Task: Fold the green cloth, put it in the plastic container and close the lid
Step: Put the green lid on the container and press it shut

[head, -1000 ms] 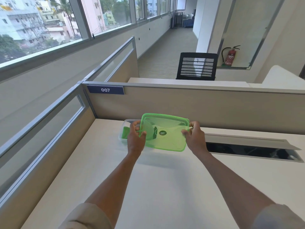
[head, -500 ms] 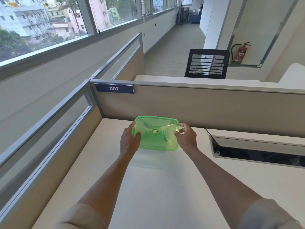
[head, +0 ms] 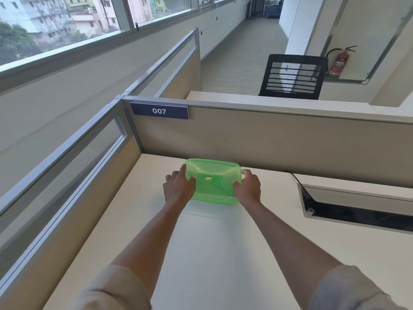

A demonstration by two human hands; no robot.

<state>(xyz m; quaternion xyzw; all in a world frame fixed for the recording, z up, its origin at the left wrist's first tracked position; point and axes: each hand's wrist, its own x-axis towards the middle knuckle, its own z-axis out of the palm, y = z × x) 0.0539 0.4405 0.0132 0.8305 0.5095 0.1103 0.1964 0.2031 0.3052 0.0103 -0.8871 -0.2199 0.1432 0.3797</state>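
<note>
A translucent green lid (head: pixel 212 182) lies flat on top of the plastic container at the far side of the desk, close to the partition. The container body underneath is almost wholly covered by it. My left hand (head: pixel 177 187) grips the lid's left edge, thumb on top. My right hand (head: pixel 248 187) grips its right edge in the same way. The green cloth is not visible; the lid hides whatever is inside.
The beige desk (head: pixel 201 253) is bounded by a partition (head: pixel 268 139) behind with a "007" sign (head: pixel 159 111) and a glazed side panel (head: pixel 67 175) on the left. An open cable tray (head: pixel 357 209) sits in the desk at right.
The lid was held tilted to the right of the open container; both hands have brought it left and down, and it now lies flat over the container.
</note>
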